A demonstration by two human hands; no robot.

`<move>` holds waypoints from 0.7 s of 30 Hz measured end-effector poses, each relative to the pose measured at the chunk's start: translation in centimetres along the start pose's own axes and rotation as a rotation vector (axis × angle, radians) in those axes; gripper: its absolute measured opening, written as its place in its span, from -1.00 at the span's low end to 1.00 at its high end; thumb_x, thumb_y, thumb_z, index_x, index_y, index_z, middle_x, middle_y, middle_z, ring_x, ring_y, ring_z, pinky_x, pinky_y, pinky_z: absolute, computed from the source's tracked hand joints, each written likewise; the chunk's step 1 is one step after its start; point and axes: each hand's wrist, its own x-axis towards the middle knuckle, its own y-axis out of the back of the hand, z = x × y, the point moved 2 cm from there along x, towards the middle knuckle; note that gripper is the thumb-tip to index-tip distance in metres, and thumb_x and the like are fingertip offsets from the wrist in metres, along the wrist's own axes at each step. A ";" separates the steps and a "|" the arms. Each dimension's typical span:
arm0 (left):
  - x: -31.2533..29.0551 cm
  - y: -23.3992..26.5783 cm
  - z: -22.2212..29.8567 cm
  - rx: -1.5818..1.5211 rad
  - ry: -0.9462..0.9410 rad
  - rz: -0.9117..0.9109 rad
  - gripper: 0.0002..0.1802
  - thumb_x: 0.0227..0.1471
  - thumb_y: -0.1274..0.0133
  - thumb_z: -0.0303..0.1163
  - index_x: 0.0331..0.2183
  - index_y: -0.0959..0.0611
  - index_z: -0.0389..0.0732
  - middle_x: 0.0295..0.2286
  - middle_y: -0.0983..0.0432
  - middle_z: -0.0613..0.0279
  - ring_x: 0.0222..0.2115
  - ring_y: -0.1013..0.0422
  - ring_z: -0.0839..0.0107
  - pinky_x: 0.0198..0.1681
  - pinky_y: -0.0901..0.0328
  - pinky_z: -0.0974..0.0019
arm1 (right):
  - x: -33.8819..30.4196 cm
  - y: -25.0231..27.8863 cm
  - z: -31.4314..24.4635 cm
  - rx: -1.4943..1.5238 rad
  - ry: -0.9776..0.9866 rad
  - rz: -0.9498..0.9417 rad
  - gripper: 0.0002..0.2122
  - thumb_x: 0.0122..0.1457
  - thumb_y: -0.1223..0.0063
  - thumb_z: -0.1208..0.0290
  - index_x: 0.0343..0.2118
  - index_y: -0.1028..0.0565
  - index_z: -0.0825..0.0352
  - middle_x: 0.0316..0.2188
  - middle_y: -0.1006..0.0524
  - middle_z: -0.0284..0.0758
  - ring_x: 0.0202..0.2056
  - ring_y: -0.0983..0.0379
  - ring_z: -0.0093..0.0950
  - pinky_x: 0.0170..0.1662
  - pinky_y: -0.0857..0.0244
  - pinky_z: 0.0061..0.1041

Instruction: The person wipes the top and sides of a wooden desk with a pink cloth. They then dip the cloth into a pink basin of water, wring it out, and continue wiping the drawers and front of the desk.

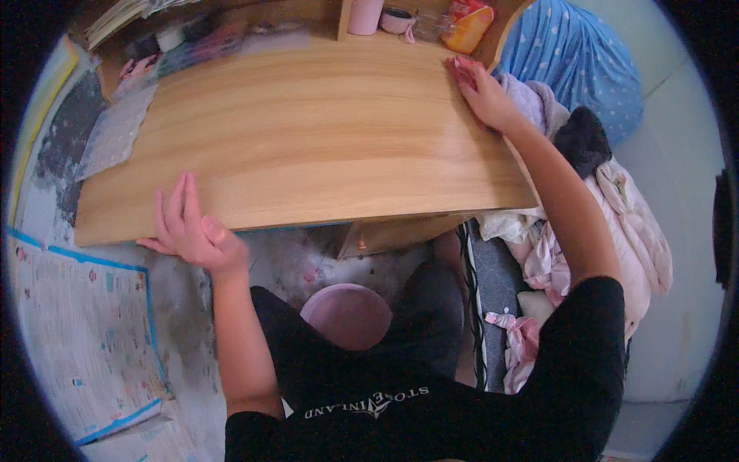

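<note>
Over the front left edge of a light wooden desk (pixel 308 131), my left hand (pixel 192 229) is raised with its fingers stretched and apart, holding nothing. My right arm reaches to the far right of the desk. There my right hand (pixel 483 94) rests along the side edge, fingers stretched forward toward the shelf, with no held object that I can make out. Just beyond its fingertips lies a red and orange packet (pixel 469 27). A pink cylindrical container (pixel 365 17) and a small dark-topped pink jar (pixel 396 21) stand on the shelf nearby.
A clear plastic sheet (pixel 119 131) hangs over the desk's left end. Below the desk are a cabinet door (pixel 392 233) and a pink bucket (pixel 348 314) between my legs. Piled clothes (pixel 623 223) and a blue dotted bundle (pixel 573 61) crowd the right side.
</note>
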 end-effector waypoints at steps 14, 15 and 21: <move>-0.2 -0.3 -0.1 0.015 -0.032 -0.007 -0.29 0.36 0.44 0.00 0.09 -0.71 -0.15 0.08 -0.62 0.24 0.24 -0.32 0.09 0.46 0.54 -0.17 | 0.2 1.4 5.4 -0.295 -0.032 -0.122 -0.52 0.47 0.20 0.26 0.38 -0.27 0.33 0.42 -0.23 -0.06 0.45 -0.07 -0.08 0.51 0.11 -0.23; -0.2 -0.1 -0.2 0.018 -0.035 -0.003 -0.30 0.36 0.43 -0.01 0.09 -0.71 -0.15 0.08 -0.62 0.24 0.24 -0.32 0.09 0.46 0.53 -0.16 | -0.2 1.0 4.8 -0.246 -0.020 -0.119 -0.51 0.46 0.21 0.27 0.38 -0.27 0.32 0.42 -0.22 -0.05 0.45 -0.06 -0.07 0.51 0.11 -0.23; 0.2 0.4 -0.1 -0.003 -0.041 0.021 -0.32 0.33 0.41 -0.04 0.09 -0.71 -0.13 0.09 -0.60 0.24 0.24 -0.31 0.09 0.46 0.48 -0.17 | -7.1 2.7 -0.1 -0.175 0.026 -0.100 -0.48 0.45 0.19 0.27 0.42 -0.23 0.30 0.43 -0.17 0.00 0.48 0.04 -0.03 0.52 0.16 -0.22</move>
